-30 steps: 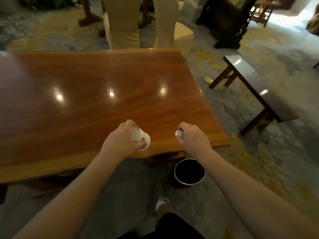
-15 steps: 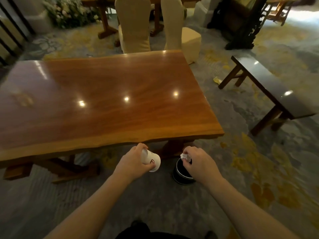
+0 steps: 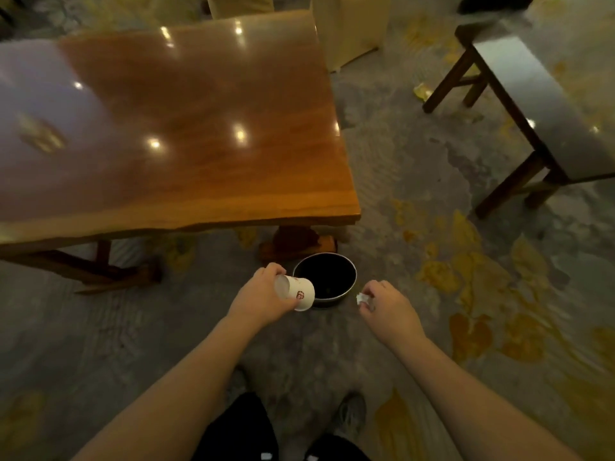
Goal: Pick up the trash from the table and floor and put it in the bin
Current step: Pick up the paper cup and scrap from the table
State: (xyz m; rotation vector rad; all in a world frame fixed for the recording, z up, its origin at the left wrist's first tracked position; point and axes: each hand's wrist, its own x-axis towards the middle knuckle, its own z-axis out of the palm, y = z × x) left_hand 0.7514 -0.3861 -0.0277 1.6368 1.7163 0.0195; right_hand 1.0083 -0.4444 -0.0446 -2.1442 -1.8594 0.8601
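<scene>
My left hand [image 3: 259,299] grips a white paper cup [image 3: 298,292] with a small red logo, tipped on its side at the near left rim of the black round bin [image 3: 346,271]. My right hand [image 3: 387,309] pinches a small crumpled white scrap of paper [image 3: 362,298] just right of the bin. The bin stands on the carpet below the near right corner of the wooden table [image 3: 186,128]. A yellowish piece of trash [image 3: 422,91] lies on the floor by the bench leg.
A dark bench [image 3: 539,104] stands to the right. Beige covered chairs [image 3: 349,24] stand behind the table. The table's foot [image 3: 293,242] is just beyond the bin. My shoes [image 3: 349,415] are on the patterned carpet below.
Both hands came off the table edge and down toward the bin, still holding the cup and the paper scrap. The view tilted down; my right hand now sits right of the bin.
</scene>
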